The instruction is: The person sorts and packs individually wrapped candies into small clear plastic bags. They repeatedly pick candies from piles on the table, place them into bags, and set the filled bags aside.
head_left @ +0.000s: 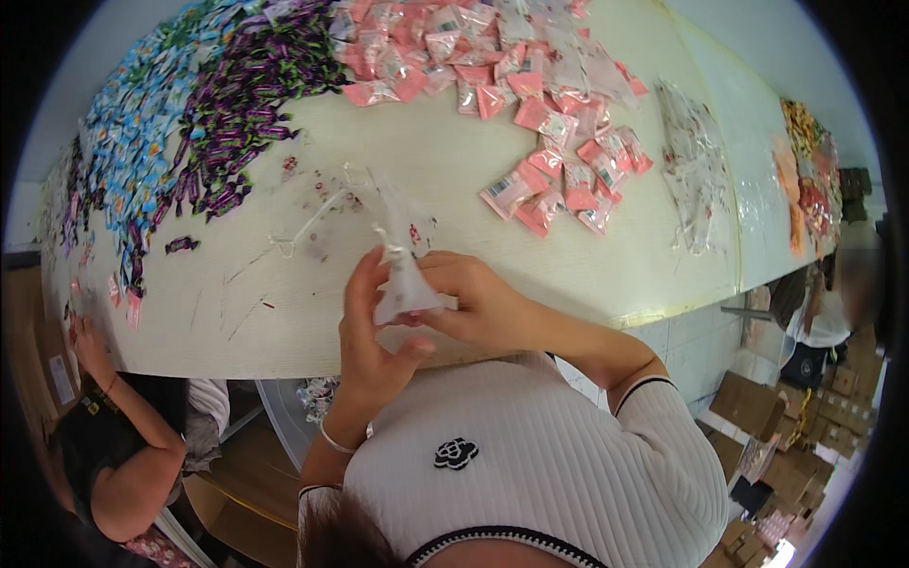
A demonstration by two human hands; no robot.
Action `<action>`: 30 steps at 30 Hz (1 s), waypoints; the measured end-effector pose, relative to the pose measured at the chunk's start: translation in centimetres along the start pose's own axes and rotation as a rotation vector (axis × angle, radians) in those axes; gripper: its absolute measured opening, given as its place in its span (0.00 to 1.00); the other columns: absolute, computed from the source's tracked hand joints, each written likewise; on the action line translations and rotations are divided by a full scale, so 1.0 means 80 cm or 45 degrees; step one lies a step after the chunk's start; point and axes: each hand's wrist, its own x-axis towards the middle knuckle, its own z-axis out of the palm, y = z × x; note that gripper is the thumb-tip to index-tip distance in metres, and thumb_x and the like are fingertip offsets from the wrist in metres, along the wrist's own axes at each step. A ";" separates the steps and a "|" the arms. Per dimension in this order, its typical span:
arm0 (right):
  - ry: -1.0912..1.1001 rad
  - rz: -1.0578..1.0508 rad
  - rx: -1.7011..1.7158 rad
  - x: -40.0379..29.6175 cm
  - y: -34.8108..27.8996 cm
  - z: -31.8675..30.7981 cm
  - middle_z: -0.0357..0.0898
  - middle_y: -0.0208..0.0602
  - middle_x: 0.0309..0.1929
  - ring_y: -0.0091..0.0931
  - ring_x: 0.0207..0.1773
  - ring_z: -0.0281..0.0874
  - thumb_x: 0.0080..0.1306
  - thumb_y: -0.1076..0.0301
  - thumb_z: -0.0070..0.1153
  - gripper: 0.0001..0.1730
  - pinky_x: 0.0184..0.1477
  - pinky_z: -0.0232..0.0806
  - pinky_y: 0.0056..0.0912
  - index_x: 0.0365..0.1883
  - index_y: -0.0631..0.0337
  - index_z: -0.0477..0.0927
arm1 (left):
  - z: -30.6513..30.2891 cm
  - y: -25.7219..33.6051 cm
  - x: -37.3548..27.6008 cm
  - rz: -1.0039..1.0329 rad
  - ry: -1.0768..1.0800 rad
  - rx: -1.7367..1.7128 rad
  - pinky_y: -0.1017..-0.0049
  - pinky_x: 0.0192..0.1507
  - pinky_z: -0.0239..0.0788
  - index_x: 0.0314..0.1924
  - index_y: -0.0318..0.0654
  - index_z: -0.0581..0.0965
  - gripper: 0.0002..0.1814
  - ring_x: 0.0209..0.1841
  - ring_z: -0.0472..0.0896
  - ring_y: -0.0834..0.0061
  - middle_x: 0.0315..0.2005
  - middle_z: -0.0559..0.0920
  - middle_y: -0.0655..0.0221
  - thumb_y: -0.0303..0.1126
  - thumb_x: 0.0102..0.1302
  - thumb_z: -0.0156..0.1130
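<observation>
A translucent pouch with a small floral print and white drawstring (406, 280) is between my hands, over the table's near side. My left hand (369, 341), with a bracelet on its wrist, has its fingers at the pouch's left side and its thumb apart. My right hand (479, 298) pinches the pouch's lower edge; some of its fingers lie behind the pouch. Whether anything is inside cannot be told. Just beyond lies another sheer printed pouch (330, 213) with white cords. Pink wrapped packets (515, 188) lie beyond my right hand, and a single purple wrapped candy (182, 245) lies to the left.
Heaps of purple candies (238, 121), blue packets (135, 135) and pink packets (440, 42) line the table's far side. Flat sheer pouches (692, 170) lie right. A co-worker's hand (89, 344) rests at the left edge. A plastic tub (284, 419) stands below; cartons (788, 468) stand lower right.
</observation>
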 end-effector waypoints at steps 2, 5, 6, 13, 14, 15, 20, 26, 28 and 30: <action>-0.076 0.128 0.132 0.001 0.004 0.006 0.72 0.41 0.28 0.32 0.33 0.69 0.51 0.74 0.51 0.07 0.36 0.61 0.31 0.30 0.65 0.74 | -0.004 -0.006 -0.006 -0.029 0.051 0.186 0.78 0.34 0.68 0.44 0.27 0.68 0.14 0.37 0.73 0.75 0.38 0.74 0.63 0.26 0.59 0.51; -0.177 0.337 0.547 -0.001 0.007 -0.004 0.73 0.40 0.31 0.30 0.36 0.70 0.52 0.73 0.52 0.09 0.39 0.61 0.28 0.33 0.67 0.74 | -0.038 -0.016 0.000 -0.125 0.035 0.372 0.79 0.33 0.67 0.39 0.27 0.71 0.09 0.31 0.74 0.78 0.29 0.76 0.66 0.24 0.59 0.50; -0.218 0.410 0.721 -0.002 0.009 -0.010 0.73 0.39 0.32 0.29 0.38 0.70 0.53 0.73 0.52 0.10 0.40 0.61 0.27 0.34 0.67 0.74 | -0.034 -0.009 0.006 -0.077 0.101 0.412 0.81 0.29 0.66 0.35 0.28 0.73 0.06 0.25 0.74 0.80 0.23 0.76 0.67 0.23 0.59 0.51; 0.107 -0.121 -0.980 -0.013 0.016 -0.114 0.70 0.38 0.43 0.32 0.47 0.67 0.49 0.75 0.54 0.19 0.48 0.59 0.33 0.42 0.62 0.72 | -0.050 0.000 0.013 -0.418 -0.027 0.274 0.84 0.23 0.66 0.33 0.29 0.73 0.05 0.22 0.73 0.84 0.24 0.77 0.68 0.23 0.60 0.50; 0.178 -0.152 -1.414 -0.011 0.016 -0.121 0.70 0.38 0.42 0.33 0.47 0.67 0.48 0.75 0.55 0.20 0.49 0.58 0.34 0.43 0.61 0.71 | -0.049 0.006 0.019 -0.455 -0.040 0.190 0.84 0.23 0.67 0.34 0.29 0.73 0.05 0.22 0.73 0.84 0.25 0.77 0.68 0.22 0.60 0.50; 0.148 -0.130 -1.422 -0.010 0.026 -0.122 0.70 0.38 0.41 0.33 0.46 0.67 0.47 0.75 0.55 0.20 0.49 0.58 0.35 0.42 0.62 0.71 | -0.045 0.018 0.029 -0.490 -0.060 0.104 0.84 0.23 0.67 0.34 0.29 0.73 0.05 0.23 0.74 0.84 0.25 0.77 0.68 0.22 0.60 0.49; 0.079 -0.140 -1.266 0.033 0.047 -0.108 0.69 0.37 0.34 0.35 0.39 0.67 0.47 0.73 0.56 0.17 0.43 0.60 0.37 0.37 0.62 0.68 | -0.071 0.026 0.082 -0.333 -0.498 -0.028 0.85 0.22 0.67 0.39 0.30 0.73 0.09 0.23 0.74 0.85 0.25 0.77 0.69 0.22 0.60 0.47; 0.572 0.049 -0.426 0.182 0.041 -0.176 0.72 0.39 0.30 0.25 0.29 0.73 0.54 0.66 0.56 0.23 0.32 0.65 0.29 0.45 0.63 0.62 | -0.089 0.019 0.142 -0.491 -0.454 -0.288 0.84 0.18 0.65 0.41 0.30 0.74 0.11 0.21 0.73 0.85 0.24 0.77 0.70 0.26 0.59 0.53; 0.671 0.000 -0.512 0.253 0.067 -0.215 0.74 0.40 0.32 0.24 0.27 0.73 0.50 0.62 0.59 0.26 0.30 0.66 0.26 0.45 0.65 0.67 | -0.090 0.002 0.155 -0.509 -0.438 -0.383 0.84 0.16 0.64 0.41 0.31 0.74 0.11 0.21 0.73 0.85 0.24 0.77 0.71 0.27 0.58 0.55; 0.592 0.015 -0.619 0.326 0.068 -0.224 0.75 0.42 0.32 0.28 0.29 0.75 0.47 0.60 0.61 0.26 0.32 0.67 0.29 0.43 0.65 0.71 | -0.098 -0.016 0.157 -0.527 -0.415 -0.473 0.84 0.16 0.65 0.41 0.32 0.75 0.11 0.21 0.74 0.86 0.24 0.78 0.71 0.28 0.58 0.55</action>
